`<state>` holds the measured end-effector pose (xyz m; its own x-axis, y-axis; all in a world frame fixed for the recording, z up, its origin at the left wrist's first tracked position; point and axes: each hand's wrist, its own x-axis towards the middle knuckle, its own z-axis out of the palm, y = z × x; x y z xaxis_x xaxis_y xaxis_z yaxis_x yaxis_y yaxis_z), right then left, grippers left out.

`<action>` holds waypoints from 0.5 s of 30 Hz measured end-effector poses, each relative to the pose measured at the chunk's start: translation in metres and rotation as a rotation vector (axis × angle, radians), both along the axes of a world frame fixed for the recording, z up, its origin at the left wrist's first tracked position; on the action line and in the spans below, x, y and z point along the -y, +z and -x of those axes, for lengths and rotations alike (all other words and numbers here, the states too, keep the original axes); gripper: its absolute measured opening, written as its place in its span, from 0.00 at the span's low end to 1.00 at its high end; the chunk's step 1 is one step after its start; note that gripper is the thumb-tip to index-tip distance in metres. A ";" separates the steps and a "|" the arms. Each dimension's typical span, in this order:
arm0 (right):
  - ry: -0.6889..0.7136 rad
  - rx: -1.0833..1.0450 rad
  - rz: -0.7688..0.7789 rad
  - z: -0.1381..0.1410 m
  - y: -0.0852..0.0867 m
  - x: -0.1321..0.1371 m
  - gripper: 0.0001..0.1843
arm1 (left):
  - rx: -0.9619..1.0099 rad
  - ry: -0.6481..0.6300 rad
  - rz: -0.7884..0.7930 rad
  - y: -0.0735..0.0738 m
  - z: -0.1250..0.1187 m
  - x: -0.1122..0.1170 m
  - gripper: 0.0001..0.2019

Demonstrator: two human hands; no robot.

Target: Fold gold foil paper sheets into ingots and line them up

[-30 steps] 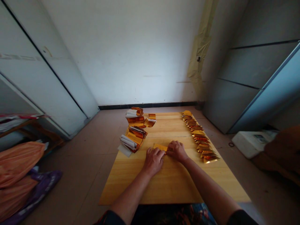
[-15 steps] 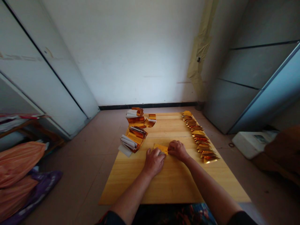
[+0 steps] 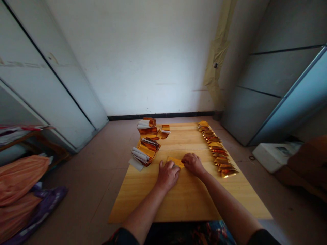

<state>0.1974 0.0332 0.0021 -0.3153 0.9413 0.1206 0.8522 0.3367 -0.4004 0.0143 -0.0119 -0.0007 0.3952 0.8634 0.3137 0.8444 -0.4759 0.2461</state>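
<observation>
A piece of folded gold foil paper (image 3: pixel 175 161) lies on the wooden table between my two hands. My left hand (image 3: pixel 168 174) presses its left and near side, with the fingers bent over the paper. At the right end of the same piece, my right hand (image 3: pixel 193 164) has its fingers closed on the edge; the fingertips are partly hidden. To the right, a long row of folded gold foil pieces (image 3: pixel 217 149) runs along the table's side. Left of my hands sits a curled stack of foil sheets (image 3: pixel 147 149) with pale backs.
The wooden table (image 3: pixel 189 200) stands in front of me. More curled foil sheets (image 3: pixel 148 132) lie at its far left corner. A white wall (image 3: pixel 153 68) rises beyond. On the floor are orange and purple bags (image 3: pixel 22 180) at left and a white box (image 3: pixel 270 156) at right.
My right hand has shifted very slightly to the left along the paper's right end. The left hand stays nearly in place, and the stacks and the row look the same.
</observation>
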 end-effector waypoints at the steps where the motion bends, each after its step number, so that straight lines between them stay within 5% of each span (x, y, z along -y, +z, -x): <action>1: 0.036 0.014 -0.009 -0.002 0.000 0.002 0.10 | 0.003 0.007 -0.005 0.000 0.001 -0.002 0.07; 15: 0.249 -0.035 -0.138 0.015 0.001 0.033 0.10 | 0.070 0.019 -0.041 -0.007 0.011 -0.020 0.05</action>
